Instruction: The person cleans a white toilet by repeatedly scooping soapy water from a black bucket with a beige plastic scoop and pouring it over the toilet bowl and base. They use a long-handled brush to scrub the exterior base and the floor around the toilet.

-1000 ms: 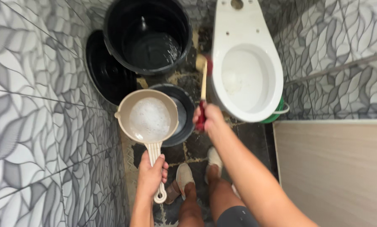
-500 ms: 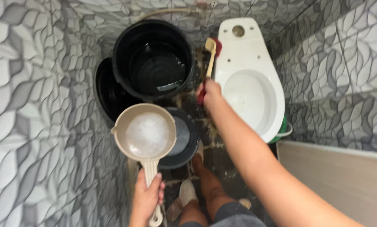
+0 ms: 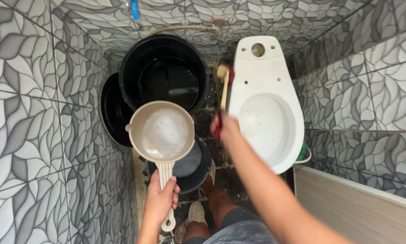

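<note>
While the person stands wedged between the patterned tile walls, the left hand (image 3: 160, 199) is wrapped tight around the handle of a beige dipper (image 3: 161, 132), which it holds level and full of foamy water above a small black basin (image 3: 194, 166) on the floor. Across from it, the right hand (image 3: 224, 127) is clamped on the red grip of a long-handled brush (image 3: 223, 86), whose pale shaft runs up along the left rim of the white toilet bowl (image 3: 266, 106), with the head lying in the narrow gap between the bowl and the big black bucket (image 3: 164, 74). That bucket holds dark water, and a black lid or tub (image 3: 112, 110) leans behind it against the wall. From where I stand, the risk looks plain enough: the dipper is brimming and carried one-handed, so a tilt of the wrist could slop soapy water onto the wet, stained floor (image 3: 221, 158) just by the person's shoes, and footing there already looks slick. The brush could also slip or jam in that tight gap, since the arm is blurred and the grip sits far from the head. As for packages, labels or signs, I can see none; only a blue tap fitting (image 3: 134, 10) on the back wall and a sliver of something green (image 3: 302, 151) tucked behind the bowl's right side
</note>
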